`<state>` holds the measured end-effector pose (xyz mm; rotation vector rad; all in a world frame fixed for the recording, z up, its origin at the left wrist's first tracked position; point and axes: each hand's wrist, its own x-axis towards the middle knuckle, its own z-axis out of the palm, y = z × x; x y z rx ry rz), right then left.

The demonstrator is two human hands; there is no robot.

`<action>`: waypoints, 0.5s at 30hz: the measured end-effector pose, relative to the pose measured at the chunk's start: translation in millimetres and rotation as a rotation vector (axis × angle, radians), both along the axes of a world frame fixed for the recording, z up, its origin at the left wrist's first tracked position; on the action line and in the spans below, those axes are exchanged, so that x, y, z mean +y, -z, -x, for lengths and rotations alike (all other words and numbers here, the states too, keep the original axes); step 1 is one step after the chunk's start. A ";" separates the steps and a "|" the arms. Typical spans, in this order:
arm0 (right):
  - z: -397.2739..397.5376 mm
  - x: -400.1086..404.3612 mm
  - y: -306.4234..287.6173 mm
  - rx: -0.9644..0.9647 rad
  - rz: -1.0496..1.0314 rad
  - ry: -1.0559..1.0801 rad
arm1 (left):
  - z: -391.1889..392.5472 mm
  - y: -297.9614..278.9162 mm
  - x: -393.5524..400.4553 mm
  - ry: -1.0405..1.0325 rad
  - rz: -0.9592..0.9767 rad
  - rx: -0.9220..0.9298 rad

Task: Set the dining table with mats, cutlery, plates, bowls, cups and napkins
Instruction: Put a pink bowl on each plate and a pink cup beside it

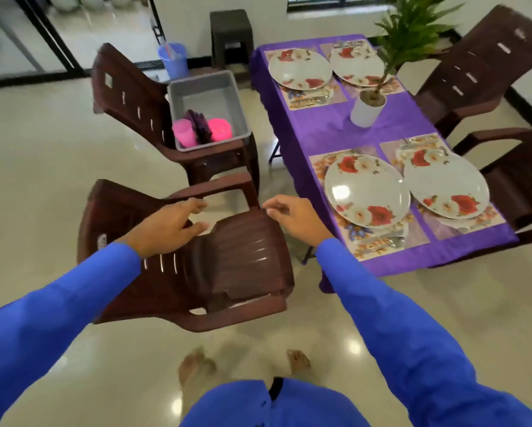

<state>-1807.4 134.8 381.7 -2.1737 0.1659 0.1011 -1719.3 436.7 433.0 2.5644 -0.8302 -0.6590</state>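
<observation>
- The left hand [169, 224] hangs over the back of a brown plastic chair [227, 266], fingers loosely spread and relaxed, gripping nothing; whether it touches the chair cannot be told.
- The right hand [292, 215] is just beside it above the same chair's seat edge, fingers slackly bent, and it too holds nothing.
- Both arms wear blue sleeves [397, 318]; bare feet [193, 369] stand on the pale glossy floor below the hands.
- To the right of the right hand stands the table [320, 134], covered in a purple cloth.
- Nearest the right hand a floral plate [366, 191] sits on a patterned mat [366, 241]; cutlery [384, 241] lies on the mat's near edge, just beside the plate.
- A second plate [446, 186] on its own mat lies right of that one, farther from the hands.
- Two more plates [300, 69] [358, 66] on mats sit at the table's far end, well beyond both hands.
- Between the two pairs of settings a white pot with a green plant [366, 110] stands on the cloth.
- Ahead of the left hand a second brown chair carries a grey tub [209, 97] on its seat.
- In the tub's near end stand two pink cups [184, 132] [220, 129], with dark purple napkins [200, 126] between them.
- Beyond the tub a blue bucket [173, 60] stands on the floor beside a dark stool [232, 32].
</observation>
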 end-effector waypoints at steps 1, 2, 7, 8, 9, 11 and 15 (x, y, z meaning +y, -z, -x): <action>-11.5 28.2 2.1 -0.020 -0.013 0.003 | -9.8 2.1 23.8 -0.001 0.014 0.000; -26.6 62.4 6.4 -0.034 -0.018 0.008 | -23.4 4.1 54.5 0.003 0.013 0.002; -110.0 204.4 12.2 -0.030 -0.081 0.012 | -98.1 8.2 194.2 0.062 -0.048 -0.044; -124.7 226.1 6.8 -0.021 -0.093 0.025 | -111.1 2.6 219.0 0.068 -0.068 -0.052; -137.7 240.1 1.7 -0.035 -0.099 0.046 | -123.6 -1.2 238.0 0.085 -0.085 -0.049; -168.5 271.9 -9.4 -0.066 -0.084 0.080 | -156.6 -14.2 276.9 0.118 -0.100 -0.036; -222.0 316.2 -19.2 -0.058 -0.048 0.121 | -235.8 -31.9 309.6 0.214 -0.115 -0.075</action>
